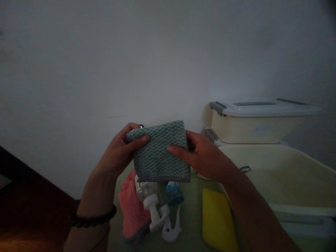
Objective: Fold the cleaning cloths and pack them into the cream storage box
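Left hand (119, 148) and right hand (206, 154) pinch my squarish green textured cloth (162, 161) by opposite sides; dimly lit, it's probably soft, light.

Likely a home: storage box (244, 127), pump bottle (150, 200).

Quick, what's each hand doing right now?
Left hand: closed on the green cloth, gripping its left edge.
Right hand: closed on the same cloth, gripping its right edge.
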Motion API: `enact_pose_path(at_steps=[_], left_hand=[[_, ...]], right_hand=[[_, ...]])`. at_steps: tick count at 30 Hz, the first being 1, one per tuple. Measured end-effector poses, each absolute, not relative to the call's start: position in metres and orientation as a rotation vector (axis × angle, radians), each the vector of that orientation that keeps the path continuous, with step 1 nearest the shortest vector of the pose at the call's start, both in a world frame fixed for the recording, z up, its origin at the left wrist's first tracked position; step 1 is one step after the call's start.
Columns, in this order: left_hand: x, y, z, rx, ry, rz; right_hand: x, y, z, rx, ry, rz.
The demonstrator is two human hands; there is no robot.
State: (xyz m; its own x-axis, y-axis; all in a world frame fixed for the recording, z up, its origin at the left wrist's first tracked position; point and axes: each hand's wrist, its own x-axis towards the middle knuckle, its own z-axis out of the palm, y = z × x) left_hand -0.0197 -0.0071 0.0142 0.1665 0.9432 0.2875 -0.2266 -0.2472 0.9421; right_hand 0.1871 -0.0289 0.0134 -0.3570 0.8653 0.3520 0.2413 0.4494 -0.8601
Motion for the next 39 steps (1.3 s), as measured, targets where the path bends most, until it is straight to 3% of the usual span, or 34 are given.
enact_pose_path(at_steps=[10,20,27,39], left_hand=[[-0.047,-0.016,0.021,1.718,0.844,0.886],[-0.030,-0.022,0.026,1.856,0.904,1.038],[-0.045,-0.022,0.025,1.830,0.880,1.219],[-0.045,-0.022,0.026,1.799,0.910,1.239]], right_hand=[[0.191,-0.032,0.017,-1.003,-2.056,0.784],[0.190,-0.040,0.014,-1.007,-2.046,0.785],[0.203,-0.052,0.027,-1.101,-2.116,0.508],[0.200,-0.056,0.031,-1.142,-2.137,0.371]])
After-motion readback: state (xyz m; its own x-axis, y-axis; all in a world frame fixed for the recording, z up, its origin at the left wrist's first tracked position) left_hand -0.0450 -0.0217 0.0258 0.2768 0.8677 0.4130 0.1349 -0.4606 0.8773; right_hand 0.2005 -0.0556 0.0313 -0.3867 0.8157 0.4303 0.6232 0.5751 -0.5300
